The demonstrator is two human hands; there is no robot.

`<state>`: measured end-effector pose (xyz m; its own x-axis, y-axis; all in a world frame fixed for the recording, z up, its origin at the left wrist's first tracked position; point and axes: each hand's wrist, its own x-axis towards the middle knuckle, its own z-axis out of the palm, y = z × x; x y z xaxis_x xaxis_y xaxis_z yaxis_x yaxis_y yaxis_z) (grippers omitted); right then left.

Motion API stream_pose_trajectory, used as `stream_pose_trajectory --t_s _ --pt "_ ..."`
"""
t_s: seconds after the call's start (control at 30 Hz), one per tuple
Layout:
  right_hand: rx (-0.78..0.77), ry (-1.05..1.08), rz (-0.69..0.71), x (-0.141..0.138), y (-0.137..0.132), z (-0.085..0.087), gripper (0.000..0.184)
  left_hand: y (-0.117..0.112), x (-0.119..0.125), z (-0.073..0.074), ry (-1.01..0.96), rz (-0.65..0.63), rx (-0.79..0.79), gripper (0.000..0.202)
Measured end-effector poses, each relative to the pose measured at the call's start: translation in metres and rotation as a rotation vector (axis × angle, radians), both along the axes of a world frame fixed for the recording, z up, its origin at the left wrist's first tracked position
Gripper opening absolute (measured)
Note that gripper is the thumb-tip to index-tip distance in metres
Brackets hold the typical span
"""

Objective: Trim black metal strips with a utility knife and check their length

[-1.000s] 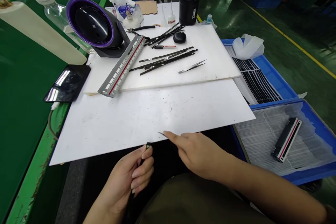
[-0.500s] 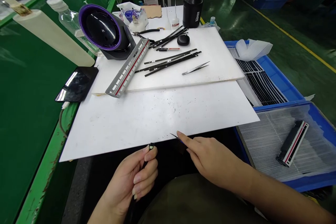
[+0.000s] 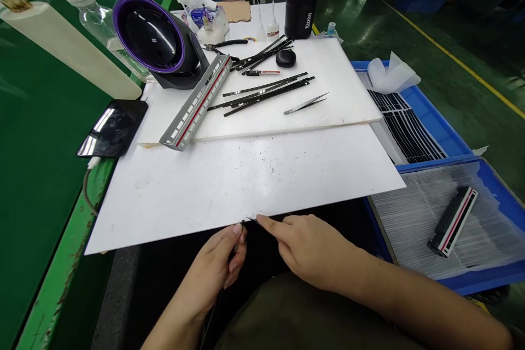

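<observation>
Thumb and fingers of my left hand [image 3: 221, 257] pinch a black strip [image 3: 219, 298] near its end, at the front edge of the white board [image 3: 184, 191]. The strip hangs down below the hand. My right hand [image 3: 307, 246] is closed on a thin, dark pointed tool [image 3: 252, 220], its index finger stretched along it. Only the tip shows, close to the strip's end; I cannot tell whether they touch. Further back, several black strips [image 3: 262, 95] lie on a white foam slab [image 3: 340, 104], with tweezers [image 3: 305, 104] to their right.
A slotted grey channel [image 3: 197, 104] with a red line leans by a purple-rimmed fan [image 3: 151, 38]. At left sits a phone [image 3: 112, 128]. A black bottle [image 3: 301, 5] stands at the back. Blue trays [image 3: 463, 147] are at right, one bearing a black-and-white piece [image 3: 453, 221].
My right hand has moved left, bringing the tool's tip to the strip's end. My left hand has turned and risen slightly. The view has shifted a little.
</observation>
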<state>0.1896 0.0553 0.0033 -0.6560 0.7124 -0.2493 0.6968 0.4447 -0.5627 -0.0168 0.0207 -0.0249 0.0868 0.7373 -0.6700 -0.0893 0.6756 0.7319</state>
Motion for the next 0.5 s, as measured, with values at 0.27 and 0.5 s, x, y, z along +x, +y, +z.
stream_pose_trajectory --t_s 0.27,0.5 --pt "0.015 -0.022 0.020 -0.0048 0.0005 0.0044 0.054 -0.0012 0.0029 0.0011 0.006 0.021 -0.034 0.043" --pt "0.013 -0.038 0.031 -0.0058 0.0006 0.0057 0.054 -0.0009 0.0066 0.0027 0.004 0.044 -0.055 0.044"
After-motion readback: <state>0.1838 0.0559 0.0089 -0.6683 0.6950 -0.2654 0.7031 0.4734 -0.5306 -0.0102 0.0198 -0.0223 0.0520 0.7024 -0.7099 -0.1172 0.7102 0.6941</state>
